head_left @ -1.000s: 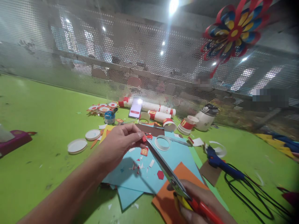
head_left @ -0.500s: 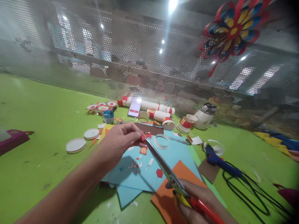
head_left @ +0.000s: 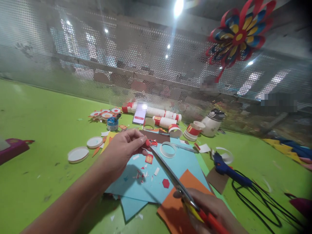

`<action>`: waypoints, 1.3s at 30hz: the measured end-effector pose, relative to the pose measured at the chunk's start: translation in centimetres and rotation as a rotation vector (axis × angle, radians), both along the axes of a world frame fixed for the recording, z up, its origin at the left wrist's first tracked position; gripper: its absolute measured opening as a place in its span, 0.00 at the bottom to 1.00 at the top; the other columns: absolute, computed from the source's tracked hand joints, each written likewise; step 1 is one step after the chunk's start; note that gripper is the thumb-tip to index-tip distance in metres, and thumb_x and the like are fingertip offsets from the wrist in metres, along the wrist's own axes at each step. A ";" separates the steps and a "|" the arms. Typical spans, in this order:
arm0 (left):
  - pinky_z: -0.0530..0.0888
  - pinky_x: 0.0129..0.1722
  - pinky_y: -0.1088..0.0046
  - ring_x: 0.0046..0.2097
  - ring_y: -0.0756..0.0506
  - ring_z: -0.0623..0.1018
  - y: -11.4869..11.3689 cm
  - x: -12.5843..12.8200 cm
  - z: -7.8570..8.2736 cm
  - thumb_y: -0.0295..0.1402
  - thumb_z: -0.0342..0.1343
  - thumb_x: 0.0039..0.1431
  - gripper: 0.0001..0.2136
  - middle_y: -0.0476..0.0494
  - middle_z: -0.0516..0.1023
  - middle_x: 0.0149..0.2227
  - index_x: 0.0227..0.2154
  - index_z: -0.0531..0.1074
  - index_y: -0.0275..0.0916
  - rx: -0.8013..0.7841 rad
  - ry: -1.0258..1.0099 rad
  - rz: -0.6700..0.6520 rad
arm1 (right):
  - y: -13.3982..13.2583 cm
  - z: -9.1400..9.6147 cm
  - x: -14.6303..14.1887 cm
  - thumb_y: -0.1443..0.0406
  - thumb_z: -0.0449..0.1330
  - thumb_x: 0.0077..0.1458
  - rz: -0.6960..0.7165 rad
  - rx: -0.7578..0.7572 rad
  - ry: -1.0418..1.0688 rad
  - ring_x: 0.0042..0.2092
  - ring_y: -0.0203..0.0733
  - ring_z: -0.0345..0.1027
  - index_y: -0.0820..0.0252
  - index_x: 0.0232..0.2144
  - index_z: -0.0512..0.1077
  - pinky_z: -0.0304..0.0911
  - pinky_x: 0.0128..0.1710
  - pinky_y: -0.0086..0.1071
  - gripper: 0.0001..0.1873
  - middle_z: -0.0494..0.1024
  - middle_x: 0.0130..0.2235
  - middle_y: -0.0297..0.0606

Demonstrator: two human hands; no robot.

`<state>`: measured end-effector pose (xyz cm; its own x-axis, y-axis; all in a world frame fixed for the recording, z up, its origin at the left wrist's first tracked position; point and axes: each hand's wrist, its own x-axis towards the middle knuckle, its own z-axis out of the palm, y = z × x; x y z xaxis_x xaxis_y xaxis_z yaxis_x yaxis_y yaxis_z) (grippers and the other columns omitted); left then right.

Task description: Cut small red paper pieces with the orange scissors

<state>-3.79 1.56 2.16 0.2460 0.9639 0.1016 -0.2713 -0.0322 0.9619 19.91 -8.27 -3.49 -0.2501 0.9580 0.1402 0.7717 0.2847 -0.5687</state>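
Note:
Pinched between the thumb and fingers of my left hand (head_left: 129,144) is a small red paper piece (head_left: 147,143). My right hand (head_left: 204,208) grips a pair of scissors (head_left: 170,174) by red and yellow handles, with the blade tips right at the edge of that piece. The blades look nearly closed. Below them, light blue paper (head_left: 136,191) carries a red paper hexagon (head_left: 166,183), a red square with a gold print (head_left: 149,159) and several tiny red and white scraps (head_left: 141,174). Orange paper (head_left: 175,211) lies under my right hand.
A blue glue gun (head_left: 226,170) with a looped black cord is at the right. White lids (head_left: 78,155) lie at the left. Behind stand a blue jar (head_left: 112,124), a phone (head_left: 139,114), white and red paper tubes (head_left: 165,122) and a white kettle-like container (head_left: 212,123).
The scissor blades have closed further at the red paper piece, which has turned slightly in my left fingers. The view has shifted a little; the things on the table stay put.

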 end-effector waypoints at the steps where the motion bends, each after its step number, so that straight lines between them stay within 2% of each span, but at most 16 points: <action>1: 0.70 0.30 0.73 0.27 0.51 0.73 0.0 0.0 0.0 0.32 0.59 0.51 0.08 0.48 0.74 0.26 0.22 0.68 0.35 0.003 0.010 -0.009 | 0.1 -0.3 0.4 0.70 0.57 0.46 -0.018 0.035 -0.002 0.34 0.44 0.77 0.53 0.40 0.76 0.70 0.33 0.26 0.17 0.82 0.36 0.35; 4: 0.69 0.30 0.72 0.28 0.50 0.73 0.0 0.1 -0.1 0.33 0.58 0.52 0.08 0.46 0.76 0.27 0.23 0.68 0.36 0.004 0.038 -0.016 | 0.2 -0.9 1.4 0.68 0.59 0.45 -0.082 0.140 -0.012 0.41 0.49 0.76 0.49 0.45 0.74 0.70 0.39 0.32 0.22 0.80 0.42 0.35; 8: 0.69 0.30 0.72 0.29 0.50 0.73 0.1 0.1 -0.3 0.33 0.58 0.52 0.07 0.46 0.75 0.26 0.23 0.68 0.36 0.002 0.046 0.017 | 0.2 -0.6 1.8 0.68 0.59 0.47 -0.116 0.159 -0.024 0.41 0.49 0.75 0.49 0.48 0.72 0.70 0.40 0.33 0.23 0.79 0.45 0.37; 11: 0.68 0.31 0.72 0.30 0.49 0.73 0.0 0.0 -0.3 0.33 0.58 0.52 0.07 0.46 0.75 0.26 0.24 0.69 0.36 0.018 0.060 0.019 | 0.3 0.6 1.1 0.66 0.55 0.52 -0.078 0.106 -0.059 0.44 0.50 0.74 0.56 0.51 0.69 0.70 0.41 0.34 0.22 0.77 0.47 0.42; 15: 0.68 0.31 0.71 0.28 0.50 0.73 -0.1 0.1 -0.4 0.33 0.58 0.52 0.08 0.47 0.76 0.26 0.24 0.67 0.36 0.001 0.060 0.001 | 0.6 1.8 0.3 0.63 0.53 0.55 -0.098 -0.017 -0.231 0.49 0.53 0.69 0.60 0.53 0.66 0.64 0.48 0.44 0.23 0.75 0.49 0.48; 17: 0.67 0.31 0.71 0.27 0.51 0.72 -0.2 0.2 -0.4 0.33 0.58 0.52 0.08 0.47 0.76 0.26 0.24 0.67 0.36 -0.019 0.054 -0.034 | 0.9 2.0 0.0 0.64 0.52 0.55 -0.121 -0.066 -0.320 0.47 0.53 0.69 0.59 0.53 0.66 0.64 0.46 0.45 0.22 0.75 0.47 0.48; 20: 0.67 0.31 0.71 0.28 0.50 0.73 -0.4 0.5 -0.5 0.34 0.58 0.52 0.09 0.48 0.74 0.25 0.23 0.67 0.36 -0.039 0.063 -0.094 | 1.3 1.8 -0.1 0.64 0.51 0.57 -0.124 -0.103 -0.403 0.41 0.50 0.70 0.54 0.50 0.67 0.63 0.40 0.40 0.18 0.76 0.41 0.44; 26: 0.64 0.29 0.73 0.30 0.48 0.74 -0.6 0.8 -0.8 0.33 0.57 0.53 0.07 0.48 0.73 0.25 0.23 0.67 0.36 -0.092 0.086 -0.228 | 2.2 0.7 0.3 0.66 0.51 0.56 -0.159 -0.062 -0.478 0.39 0.49 0.69 0.54 0.50 0.66 0.60 0.36 0.36 0.19 0.74 0.39 0.43; 30: 0.62 0.28 0.73 0.29 0.49 0.73 -0.6 0.7 -0.8 0.32 0.56 0.53 0.06 0.47 0.74 0.24 0.24 0.68 0.36 -0.095 0.090 -0.261 | 2.4 0.6 0.4 0.64 0.52 0.56 -0.163 -0.016 -0.527 0.36 0.50 0.68 0.55 0.47 0.68 0.58 0.33 0.36 0.16 0.73 0.35 0.43; 33: 0.62 0.28 0.73 0.29 0.49 0.72 -0.6 0.5 -0.8 0.33 0.56 0.52 0.06 0.47 0.73 0.25 0.24 0.69 0.36 -0.089 0.085 -0.283 | 2.2 1.6 0.1 0.62 0.55 0.55 -0.136 0.022 -0.554 0.36 0.53 0.66 0.57 0.41 0.73 0.57 0.33 0.38 0.12 0.72 0.32 0.43; 35: 0.62 0.29 0.73 0.29 0.49 0.72 -0.7 0.5 -0.7 0.33 0.57 0.52 0.06 0.49 0.72 0.24 0.24 0.69 0.36 -0.087 0.079 -0.303 | 1.9 2.9 -0.4 0.61 0.57 0.55 -0.123 0.044 -0.537 0.39 0.53 0.65 0.58 0.40 0.73 0.59 0.35 0.39 0.12 0.73 0.32 0.44; 37: 0.63 0.30 0.72 0.29 0.50 0.71 -0.9 0.5 -0.6 0.32 0.56 0.53 0.06 0.50 0.71 0.23 0.24 0.68 0.37 -0.081 0.083 -0.331 | 1.5 4.3 -1.2 0.61 0.55 0.58 -0.092 0.055 -0.461 0.39 0.47 0.67 0.58 0.43 0.72 0.61 0.37 0.36 0.13 0.74 0.35 0.42; 38: 0.63 0.30 0.72 0.28 0.50 0.71 -1.0 0.5 -0.6 0.32 0.56 0.53 0.06 0.51 0.71 0.23 0.24 0.68 0.37 -0.075 0.092 -0.346 | 1.4 5.0 -1.8 0.61 0.53 0.60 -0.064 0.055 -0.388 0.37 0.42 0.67 0.58 0.41 0.72 0.62 0.37 0.33 0.11 0.74 0.34 0.39; 39: 0.62 0.29 0.73 0.27 0.51 0.69 -1.1 0.5 -0.6 0.32 0.56 0.53 0.06 0.51 0.70 0.22 0.24 0.68 0.37 -0.065 0.100 -0.361 | 1.4 5.6 -2.4 0.62 0.54 0.59 -0.018 0.052 -0.203 0.35 0.39 0.68 0.60 0.37 0.73 0.62 0.36 0.31 0.09 0.75 0.33 0.37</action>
